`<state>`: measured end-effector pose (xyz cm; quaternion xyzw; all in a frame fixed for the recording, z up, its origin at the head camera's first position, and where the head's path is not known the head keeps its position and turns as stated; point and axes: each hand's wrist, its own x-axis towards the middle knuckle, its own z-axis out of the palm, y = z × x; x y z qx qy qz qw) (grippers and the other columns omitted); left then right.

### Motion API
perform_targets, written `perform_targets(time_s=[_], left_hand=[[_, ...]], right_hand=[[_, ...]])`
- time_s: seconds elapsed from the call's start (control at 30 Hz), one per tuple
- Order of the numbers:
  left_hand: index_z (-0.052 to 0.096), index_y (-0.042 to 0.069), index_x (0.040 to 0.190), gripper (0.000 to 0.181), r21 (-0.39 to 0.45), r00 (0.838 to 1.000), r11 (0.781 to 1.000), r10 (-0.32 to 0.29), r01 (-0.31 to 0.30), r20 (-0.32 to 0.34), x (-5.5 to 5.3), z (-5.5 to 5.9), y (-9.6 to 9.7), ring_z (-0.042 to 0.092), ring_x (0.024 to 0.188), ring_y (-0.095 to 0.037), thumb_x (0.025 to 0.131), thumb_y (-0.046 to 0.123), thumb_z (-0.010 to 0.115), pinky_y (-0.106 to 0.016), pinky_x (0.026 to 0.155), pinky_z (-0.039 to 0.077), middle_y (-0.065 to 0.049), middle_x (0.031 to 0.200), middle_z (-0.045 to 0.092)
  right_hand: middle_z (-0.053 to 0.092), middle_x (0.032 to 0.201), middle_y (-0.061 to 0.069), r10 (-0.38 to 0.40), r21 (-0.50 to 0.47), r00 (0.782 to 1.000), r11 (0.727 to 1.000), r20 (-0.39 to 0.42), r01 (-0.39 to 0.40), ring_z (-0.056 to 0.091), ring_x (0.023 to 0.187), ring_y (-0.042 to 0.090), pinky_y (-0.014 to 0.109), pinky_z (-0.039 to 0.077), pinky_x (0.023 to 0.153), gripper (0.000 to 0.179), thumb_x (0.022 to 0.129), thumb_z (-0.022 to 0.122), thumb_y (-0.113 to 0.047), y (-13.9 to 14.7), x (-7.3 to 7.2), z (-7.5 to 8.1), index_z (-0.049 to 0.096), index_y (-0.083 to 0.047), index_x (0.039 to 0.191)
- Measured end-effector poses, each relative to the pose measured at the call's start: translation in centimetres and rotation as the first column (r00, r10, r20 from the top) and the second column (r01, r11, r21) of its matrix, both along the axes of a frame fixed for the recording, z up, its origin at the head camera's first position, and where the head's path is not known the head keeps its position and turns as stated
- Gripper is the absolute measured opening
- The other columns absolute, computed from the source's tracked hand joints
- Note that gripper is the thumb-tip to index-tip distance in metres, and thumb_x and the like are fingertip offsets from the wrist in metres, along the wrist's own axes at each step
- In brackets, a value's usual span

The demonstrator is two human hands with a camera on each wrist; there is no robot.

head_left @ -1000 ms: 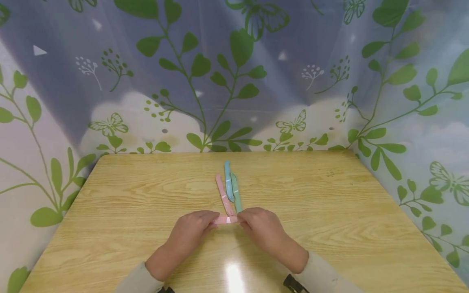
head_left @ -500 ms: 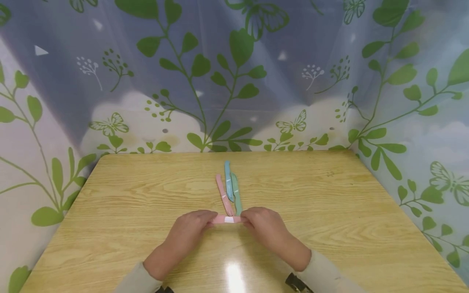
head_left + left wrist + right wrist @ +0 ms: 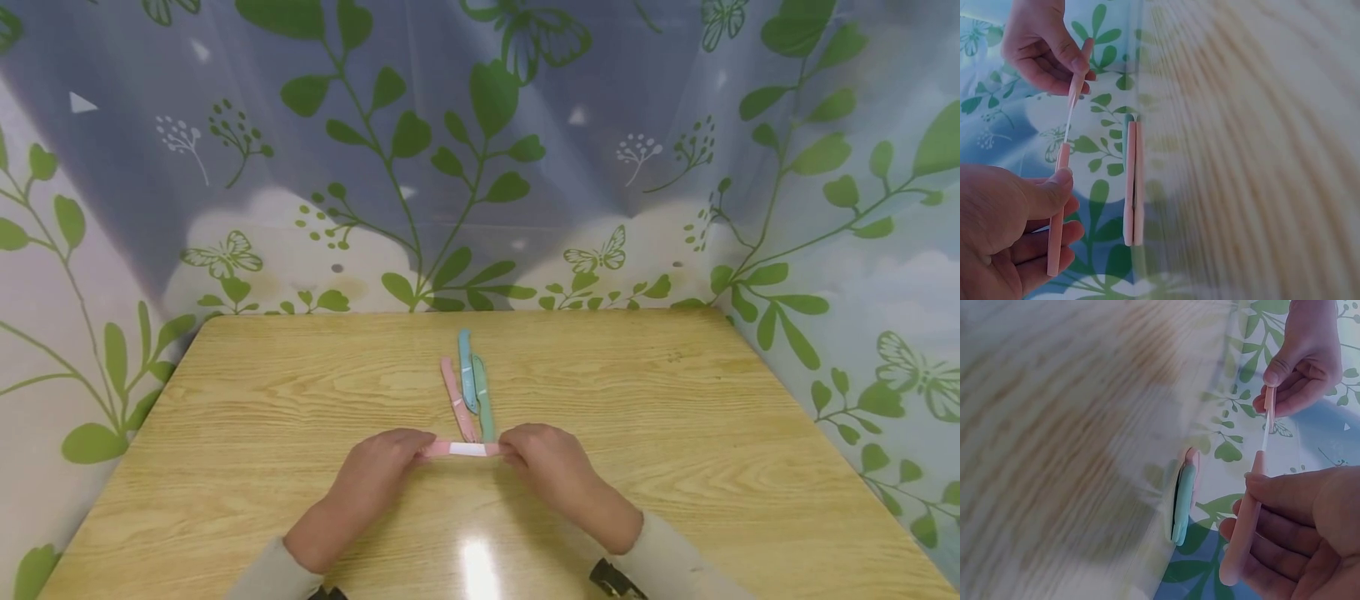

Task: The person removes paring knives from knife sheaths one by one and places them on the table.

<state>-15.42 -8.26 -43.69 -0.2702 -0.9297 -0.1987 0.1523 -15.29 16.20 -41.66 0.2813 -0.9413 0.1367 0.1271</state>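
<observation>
A pink knife (image 3: 437,450) is stretched level between both hands, low over the table's middle. Its white blade (image 3: 467,449) shows between two pink parts, one a handle and one a sheath; I cannot tell which is which. My left hand (image 3: 381,473) pinches the left part between thumb and fingers. My right hand (image 3: 553,473) pinches the right part (image 3: 1250,522) the same way. Just beyond them lie another pink knife (image 3: 458,400), a blue knife (image 3: 467,371) and a green knife (image 3: 483,400), side by side.
The wood-grain table (image 3: 262,400) reaches back to a leaf-and-butterfly patterned curtain (image 3: 465,167), which also stands along both sides. A bright light reflection (image 3: 480,567) lies near the table's front.
Both hands have moved apart, the left hand leftward and the right hand rightward. The white stretch of blade between the pink parts has grown longer. The three knives on the table lie unmoved.
</observation>
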Motion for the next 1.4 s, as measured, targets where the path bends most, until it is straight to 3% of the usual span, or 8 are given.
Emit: perform_targets(time_s=[0.37, 0.63, 0.77, 0.9, 1.1, 1.3, 1.4], left_hand=[[0.072, 0.009, 0.108, 0.024, 0.005, 0.998, 0.999, 0.042, -0.043, 0.053, -0.1, -0.1, -0.6, 0.068, 0.101, -0.024, 0.084, 0.009, 0.074, -0.038, 0.085, 0.057, -0.005, 0.109, 0.072], [0.072, 0.010, 0.108, 0.025, 0.037, 0.999, 0.998, 0.043, -0.044, 0.033, -0.1, -0.6, -0.9, 0.069, 0.100, -0.022, 0.083, 0.010, 0.075, -0.037, 0.085, 0.057, -0.004, 0.107, 0.072], [0.073, 0.012, 0.105, 0.019, 0.081, 0.993, 0.994, 0.063, -0.072, 0.103, -0.1, -0.5, -1.0, 0.069, 0.098, -0.020, 0.086, 0.015, 0.073, -0.037, 0.083, 0.057, -0.001, 0.104, 0.073], [0.073, 0.013, 0.105, 0.019, 0.127, 0.971, 0.985, 0.085, -0.116, 0.224, 0.0, -0.1, -0.9, 0.069, 0.096, -0.019, 0.086, 0.016, 0.074, -0.037, 0.080, 0.058, 0.000, 0.104, 0.073], [0.074, 0.011, 0.108, 0.028, 0.227, 0.947, 0.966, 0.046, -0.123, 0.318, -0.1, 0.3, -0.9, 0.069, 0.091, -0.016, 0.081, 0.009, 0.078, -0.032, 0.074, 0.058, -0.002, 0.106, 0.073], [0.072, 0.011, 0.110, 0.028, 0.358, 0.891, 0.921, -0.027, -0.153, 0.452, -0.2, 0.5, -1.2, 0.068, 0.078, -0.010, 0.083, 0.011, 0.076, -0.022, 0.065, 0.056, -0.003, 0.102, 0.073], [0.071, 0.007, 0.110, 0.024, 0.402, 0.876, 0.903, -0.065, -0.153, 0.478, -0.2, 0.8, -1.3, 0.069, 0.079, -0.012, 0.086, 0.012, 0.073, -0.025, 0.066, 0.058, -0.005, 0.100, 0.073]], right_hand=[[0.072, 0.084, 0.002, -0.033, -0.003, 0.999, 0.999, 0.026, 0.033, 0.069, 0.076, 0.016, 0.028, 0.058, 0.064, 0.006, 0.083, 0.076, -0.004, 0.8, -0.1, -0.3, 0.072, -0.008, 0.085], [0.072, 0.083, 0.002, -0.045, 0.008, 0.998, 0.999, 0.040, 0.044, 0.068, 0.074, 0.016, 0.028, 0.057, 0.064, 0.006, 0.083, 0.076, -0.007, 0.6, -0.1, -0.1, 0.071, -0.009, 0.086], [0.071, 0.083, 0.002, -0.063, -0.001, 0.996, 0.998, 0.060, 0.064, 0.068, 0.074, 0.017, 0.029, 0.057, 0.064, 0.008, 0.082, 0.077, -0.006, 0.8, -0.1, -0.1, 0.071, -0.010, 0.085], [0.070, 0.084, 0.002, -0.051, -0.022, 0.992, 0.998, 0.115, 0.053, 0.067, 0.075, 0.018, 0.030, 0.057, 0.065, 0.013, 0.080, 0.078, -0.003, 1.0, -0.1, -0.2, 0.070, -0.009, 0.087], [0.070, 0.087, 0.005, -0.035, -0.075, 0.976, 0.996, 0.213, 0.052, 0.066, 0.076, 0.018, 0.028, 0.055, 0.063, 0.018, 0.081, 0.076, -0.002, 1.1, -0.4, -0.4, 0.073, -0.004, 0.098], [0.073, 0.085, 0.003, 0.000, -0.165, 0.967, 0.985, 0.255, 0.043, 0.066, 0.074, 0.012, 0.024, 0.055, 0.063, 0.010, 0.082, 0.076, -0.005, 1.3, -0.7, -0.6, 0.076, -0.006, 0.092], [0.074, 0.084, 0.000, 0.006, -0.226, 0.951, 0.972, 0.308, 0.067, 0.064, 0.070, 0.008, 0.022, 0.054, 0.060, 0.007, 0.084, 0.075, -0.009, 1.3, -0.7, -0.4, 0.076, -0.008, 0.091]])
